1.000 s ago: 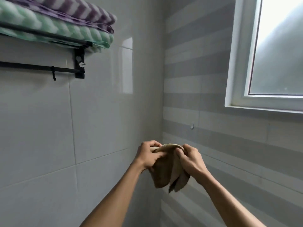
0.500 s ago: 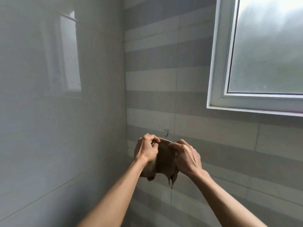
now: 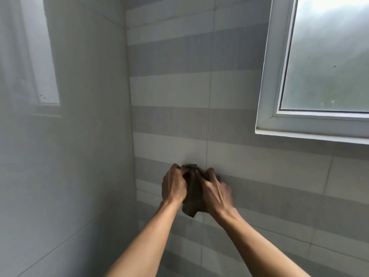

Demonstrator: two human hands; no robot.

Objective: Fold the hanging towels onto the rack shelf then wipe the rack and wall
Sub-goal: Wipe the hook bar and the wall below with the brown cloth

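Below the window (image 3: 319, 62), both hands (image 3: 196, 188) grip cloth (image 3: 192, 198).

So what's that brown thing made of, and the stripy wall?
The brown cloth looks like soft matte fabric: it bunches and droops between both hands. The striped wall looks like ceramic tile with a smooth satin finish; thin grout lines cross it.

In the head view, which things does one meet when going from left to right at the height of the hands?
Plain glossy grey wall → left hand → crumpled brown cloth → right hand → striped grey tile wall.
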